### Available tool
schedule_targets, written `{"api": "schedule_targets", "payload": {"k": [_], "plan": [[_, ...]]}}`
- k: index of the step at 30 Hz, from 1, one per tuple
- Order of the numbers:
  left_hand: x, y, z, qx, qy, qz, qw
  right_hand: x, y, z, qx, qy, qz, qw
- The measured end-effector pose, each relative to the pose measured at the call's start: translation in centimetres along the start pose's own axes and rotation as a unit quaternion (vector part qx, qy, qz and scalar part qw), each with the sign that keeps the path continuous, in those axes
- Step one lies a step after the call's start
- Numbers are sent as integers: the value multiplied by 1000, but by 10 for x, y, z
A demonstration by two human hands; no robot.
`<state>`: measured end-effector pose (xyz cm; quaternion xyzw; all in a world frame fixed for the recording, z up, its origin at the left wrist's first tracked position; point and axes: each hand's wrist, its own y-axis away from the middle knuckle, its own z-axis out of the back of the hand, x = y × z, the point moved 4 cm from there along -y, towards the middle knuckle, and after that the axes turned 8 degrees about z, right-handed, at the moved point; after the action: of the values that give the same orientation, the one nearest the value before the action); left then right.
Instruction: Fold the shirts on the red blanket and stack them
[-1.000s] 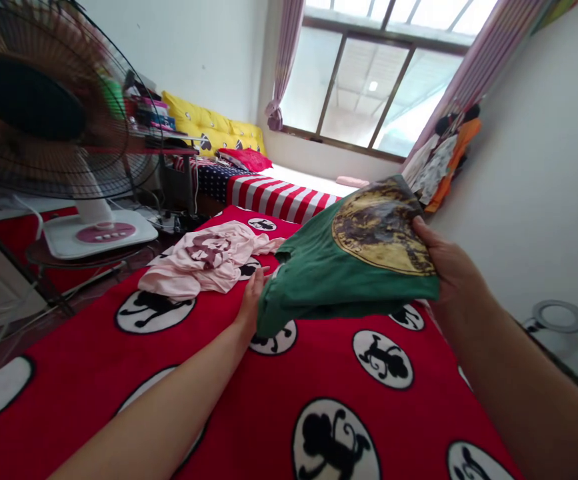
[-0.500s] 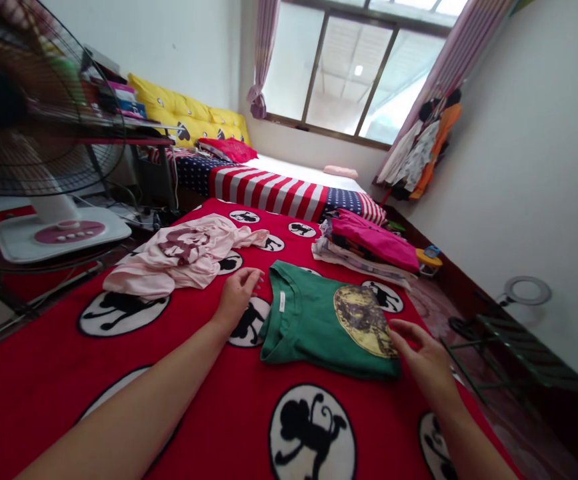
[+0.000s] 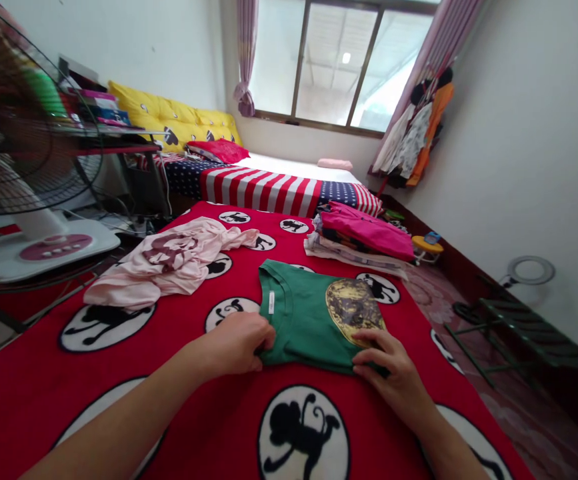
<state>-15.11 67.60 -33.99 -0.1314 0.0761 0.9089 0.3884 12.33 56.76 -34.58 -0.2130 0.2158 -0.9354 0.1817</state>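
Note:
A green T-shirt (image 3: pixel 306 313) with a round yellow print lies folded on the red blanket (image 3: pixel 209 427), its collar and white label to the left. My left hand (image 3: pixel 243 341) is closed on the shirt's near left corner, below the collar. At the near right corner, my right hand (image 3: pixel 391 373) grips the shirt's edge beside the print, its fingers bent over the cloth. Left of the shirt, a pale pink T-shirt (image 3: pixel 183 257) lies loose and crumpled. Beyond the green shirt, to the right, sits a stack of folded clothes (image 3: pixel 363 233) with a bright pink piece on top.
A fan (image 3: pixel 43 220) stands at the left on a dark stool. Behind the blanket is a bed with a stars-and-stripes cover (image 3: pixel 263 190). A green folding stool (image 3: pixel 523 333) and a small yellow stool (image 3: pixel 426 245) stand on the floor at the right.
Both hands have come down to the green T-shirt's near edge and taken hold of its corners. The left hand moved nearer and the right hand moved left. The view has shifted slightly.

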Motion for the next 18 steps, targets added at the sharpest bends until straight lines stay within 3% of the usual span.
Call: {"api": "schedule_targets", "payload": {"k": [4, 9, 12, 14, 15, 18], "plan": [[-1, 2, 7, -6, -17, 7, 1000, 1, -1, 7, -8, 12, -3, 1000], [-2, 4, 9, 21, -38, 38, 998, 7, -2, 5, 46, -12, -10, 999], [-1, 1, 13, 15, 1, 48, 999, -2, -2, 14, -60, -2, -65, 996], [2, -4, 19, -48, 51, 73, 995, -14, 1, 22, -141, 50, -133, 980], [3, -8, 21, -97, 78, 82, 989, -21, 2, 23, -151, 84, -167, 971], [0, -20, 19, -219, 145, 42, 964, -36, 2, 18, -91, 175, -220, 955]]}}
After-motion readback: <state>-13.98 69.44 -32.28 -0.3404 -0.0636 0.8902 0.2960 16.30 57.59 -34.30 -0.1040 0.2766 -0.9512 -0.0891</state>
